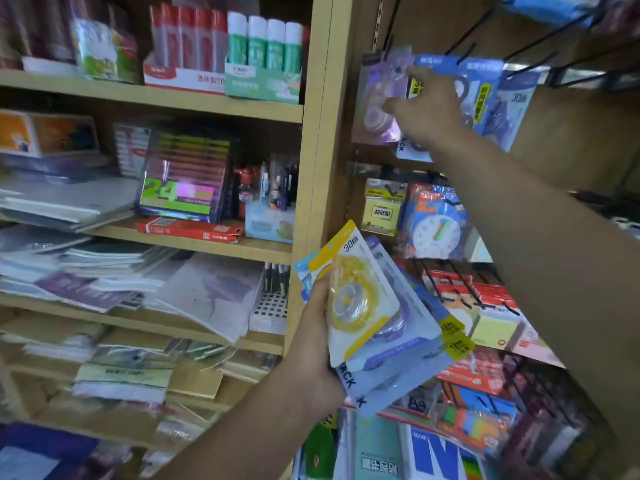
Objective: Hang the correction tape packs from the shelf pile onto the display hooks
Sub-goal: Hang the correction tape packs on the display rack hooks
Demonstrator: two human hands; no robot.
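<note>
Up high, right hand (427,109) fingers pinch a pack (415,88) at the hooks (460,46); left hand (313,327) clamps the stack (374,317). Missing the hook would drop it.

glue sticks (265,46) top shelf | notebooks (69,202) stacked | toy clock (437,233) hanging

Yellow-and-white correction tape pack (356,299) over blue packs (408,362); hanging pack (379,98) seemingly lilac; black display hooks (464,50).
</note>
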